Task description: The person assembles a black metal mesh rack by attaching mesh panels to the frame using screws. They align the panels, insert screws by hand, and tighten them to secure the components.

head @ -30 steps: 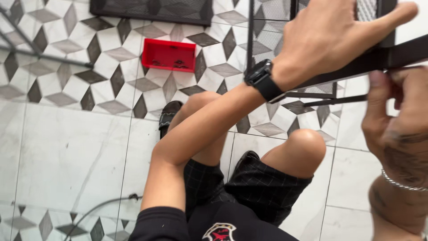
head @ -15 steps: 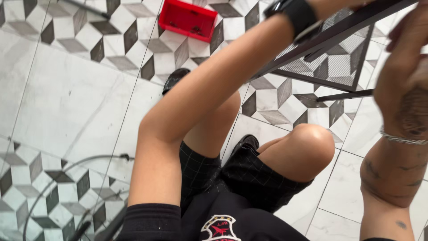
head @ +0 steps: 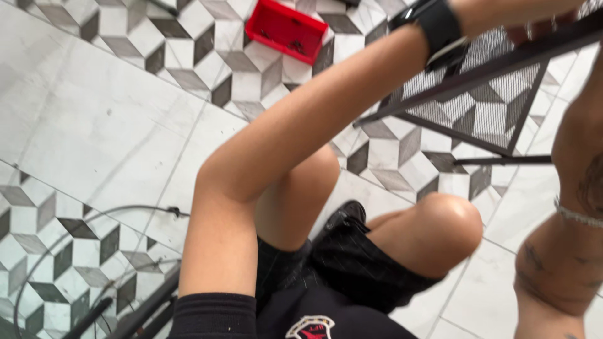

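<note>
My left arm stretches up to the top right with a black watch (head: pixel 440 28) on the wrist. My left hand (head: pixel 543 28) is mostly cut off by the top edge; its fingers curl around a bar of a black metal mesh frame (head: pixel 477 69). My right hand (head: pixel 584 132) rises along the right edge next to the frame, a silver bracelet (head: pixel 575 213) on its wrist. Its fingers are out of view. My bare knees (head: pixel 446 226) are bent below the frame.
A red plastic tray (head: pixel 286 30) with small dark parts lies on the patterned tile floor (head: pixel 94 113) at the top. A thin cable (head: pixel 94 216) curves at the lower left, beside black metal bars (head: pixel 141 307). A black shoe (head: pixel 344 212) shows between my legs.
The view has tilted down and left, so both hands slid to the top and right edges. The mesh frame now sits tilted at the upper right, and the cable and bars have come into view.
</note>
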